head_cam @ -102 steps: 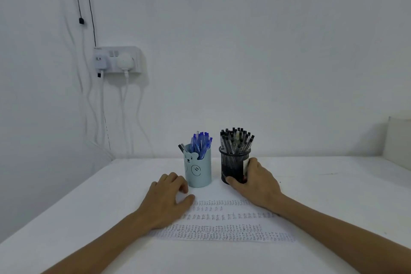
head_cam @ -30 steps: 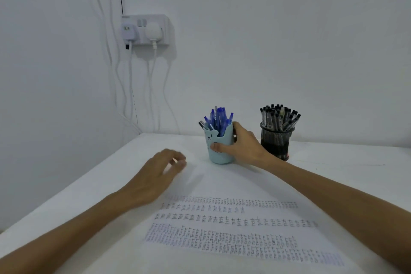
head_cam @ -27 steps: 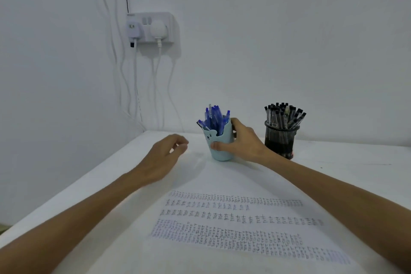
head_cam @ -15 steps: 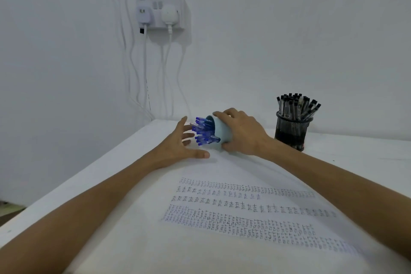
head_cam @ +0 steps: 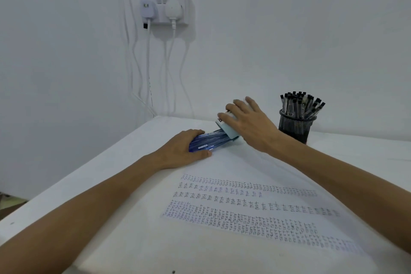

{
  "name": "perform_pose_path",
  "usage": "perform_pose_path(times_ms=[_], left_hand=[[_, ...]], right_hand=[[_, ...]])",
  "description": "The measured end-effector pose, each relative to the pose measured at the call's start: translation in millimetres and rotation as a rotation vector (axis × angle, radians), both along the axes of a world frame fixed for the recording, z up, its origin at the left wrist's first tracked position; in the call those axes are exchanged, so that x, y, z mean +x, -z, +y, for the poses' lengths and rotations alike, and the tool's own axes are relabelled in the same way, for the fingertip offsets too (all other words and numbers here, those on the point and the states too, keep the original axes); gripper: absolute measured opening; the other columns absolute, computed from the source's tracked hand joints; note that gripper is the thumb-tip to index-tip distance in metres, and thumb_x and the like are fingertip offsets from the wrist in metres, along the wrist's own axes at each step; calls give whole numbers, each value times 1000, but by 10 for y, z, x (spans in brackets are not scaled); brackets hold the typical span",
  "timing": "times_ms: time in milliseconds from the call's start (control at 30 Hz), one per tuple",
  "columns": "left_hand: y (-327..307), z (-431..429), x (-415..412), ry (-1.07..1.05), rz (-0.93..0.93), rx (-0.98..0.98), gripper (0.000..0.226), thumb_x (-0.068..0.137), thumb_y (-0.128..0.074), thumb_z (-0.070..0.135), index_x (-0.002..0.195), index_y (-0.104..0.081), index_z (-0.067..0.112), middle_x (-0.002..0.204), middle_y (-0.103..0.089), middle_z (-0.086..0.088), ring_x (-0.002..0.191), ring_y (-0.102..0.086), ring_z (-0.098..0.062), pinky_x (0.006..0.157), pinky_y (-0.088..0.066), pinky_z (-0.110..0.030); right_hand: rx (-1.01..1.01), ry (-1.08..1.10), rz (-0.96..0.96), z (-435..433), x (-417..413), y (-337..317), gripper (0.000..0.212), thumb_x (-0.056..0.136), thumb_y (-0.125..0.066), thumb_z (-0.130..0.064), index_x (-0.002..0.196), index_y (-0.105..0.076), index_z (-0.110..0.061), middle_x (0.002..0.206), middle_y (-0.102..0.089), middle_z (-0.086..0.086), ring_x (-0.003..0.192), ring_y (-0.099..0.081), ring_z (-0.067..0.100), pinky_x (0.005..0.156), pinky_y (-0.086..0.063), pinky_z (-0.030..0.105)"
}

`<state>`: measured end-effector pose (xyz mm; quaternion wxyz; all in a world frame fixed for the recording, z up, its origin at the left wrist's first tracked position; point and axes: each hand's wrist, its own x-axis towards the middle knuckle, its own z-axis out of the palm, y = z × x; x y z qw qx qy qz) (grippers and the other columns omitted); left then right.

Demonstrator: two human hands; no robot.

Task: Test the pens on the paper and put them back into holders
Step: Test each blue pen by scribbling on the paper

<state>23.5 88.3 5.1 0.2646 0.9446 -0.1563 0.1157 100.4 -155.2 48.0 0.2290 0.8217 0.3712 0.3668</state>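
While the paper (head_cam: 255, 213) already carries several rows of written marks, the job itself looks barely begun for this batch. Near the far edge of the surface (head_cam: 367, 162), the right hand (head_cam: 251, 128) holds the blue holder (head_cam: 230, 132), its fingers wrapped loosely over the holder's body, with the base lifted and the mouth pointing down towards the left edge. The blue pens (head_cam: 210, 141) slide out of that mouth as a bundle, and the left hand (head_cam: 182, 151) grips them, fingers curled over the top and thumb flat on the surface beneath. Just to the right, the black mesh holder (head_cam: 293, 128) stands upright with its black pens (head_cam: 300, 104) inside, untouched. Left to do, I judge: test each pen on the paper, then return every one to a holder.

A second ago the blue holder stood upright in the right hand. Half a second ago it was tipped, the pens were mostly inside, and the left hand was open at its mouth. Now the pens are largely out and gathered under the left hand.
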Motion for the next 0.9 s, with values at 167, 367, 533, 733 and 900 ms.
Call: perform_pose_path(times_ms=[167, 367, 533, 733, 900], left_hand=[[62, 70, 41, 32, -40, 91, 51, 101, -63, 50, 143, -54, 21, 123, -62, 5, 104, -58, -9, 86, -42, -21], [77, 89, 41, 13, -37, 164, 52, 105, -54, 52, 150, -46, 27, 129, -58, 9, 113, -54, -9, 100, -46, -33], [77, 90, 19, 8, -55, 134, 52, 103, -59, 51, 147, -50, 26, 126, -61, 9, 109, -57, -9, 98, -49, -34], [97, 133, 41, -48, -62, 72, 83, 83, -51, 77, 147, -52, 25, 130, -63, 12, 115, -60, -9, 103, -50, -35], [66, 119, 36, -77, -61, 37, 81, 80, -47, 78, 134, -63, 20, 118, -68, 5, 104, -62, -13, 95, -51, -35]], right_hand=[[-21, 78, -6, -114, 184, -23, 86, 70, -81, -11, 144, -40, -23, 146, -42, 12, 146, -29, 38, 122, -15, 59], [544, 37, 470, -99, 308, -33, 85, 81, -78, -19, 153, -33, -18, 149, -42, 9, 136, -40, 33, 112, -36, 52], [1050, 33, 840, -50, 356, -33, 87, 77, -86, -31, 144, -36, -8, 131, -52, 6, 114, -54, 25, 89, -47, 34], [1286, 53, 1031, -109, 323, 90, 81, 85, -79, -45, 143, -36, -9, 132, -55, 5, 110, -56, 21, 84, -49, 30], [1225, 172, 1037, -108, 196, 216, 66, 94, -66, -49, 137, -40, -5, 132, -56, 9, 109, -57, 24, 84, -51, 34]])
